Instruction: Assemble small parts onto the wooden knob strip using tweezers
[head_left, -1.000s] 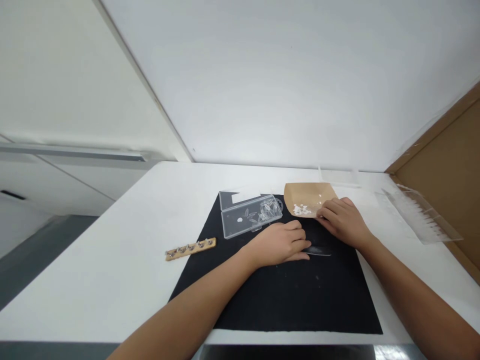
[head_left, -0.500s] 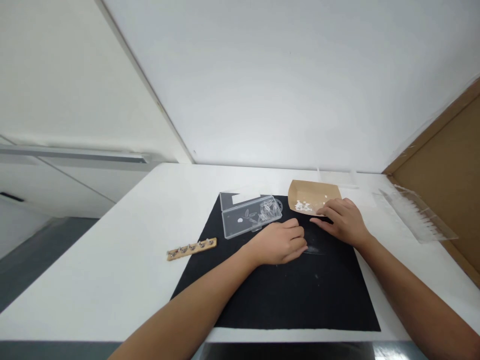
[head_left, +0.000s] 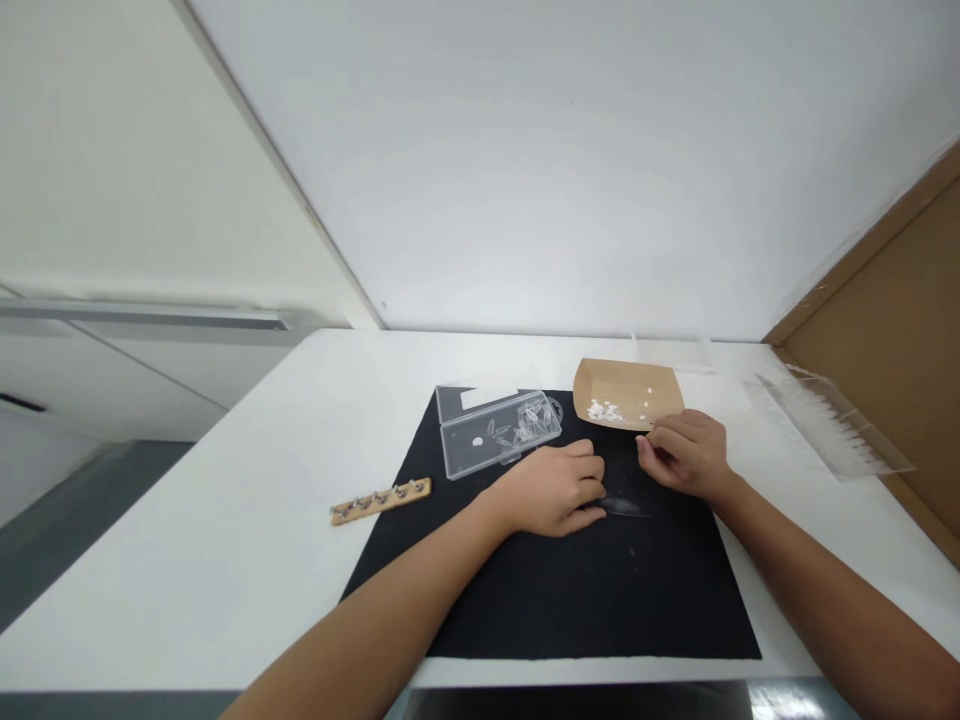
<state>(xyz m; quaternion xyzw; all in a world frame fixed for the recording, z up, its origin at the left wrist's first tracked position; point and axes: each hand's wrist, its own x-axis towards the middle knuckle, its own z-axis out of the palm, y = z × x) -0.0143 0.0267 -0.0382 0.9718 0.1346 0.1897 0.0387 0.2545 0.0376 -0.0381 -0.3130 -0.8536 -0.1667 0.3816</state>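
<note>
My left hand [head_left: 556, 490] rests on the black mat [head_left: 600, 600] with its fingers curled inward; whatever lies under or between them is hidden. Right beside it lies an open clear plastic case [head_left: 472, 455] with thin transparent pieces [head_left: 534, 420] that look like false nail tips, and one small white flake. My right hand [head_left: 688, 455] is closed in a pinch at the front right corner of a brown cardboard tray [head_left: 626, 375]. Anything between thumb and forefinger is too small to make out. Small white flakes [head_left: 602, 411] lie in the tray.
A wooden strip [head_left: 381, 501] with several metal posts lies across the mat's left edge. On the white table [head_left: 225, 570], a clear sheet with pale nail-shaped pieces [head_left: 832, 425] is at the right, near a brown panel [head_left: 892, 330]. A clear plastic holder [head_left: 673, 355] stands behind the tray.
My right hand has drawn back from inside the tray's front edge, slightly right and toward me, and its fingers have closed into a pinch. My left hand has hardly moved.
</note>
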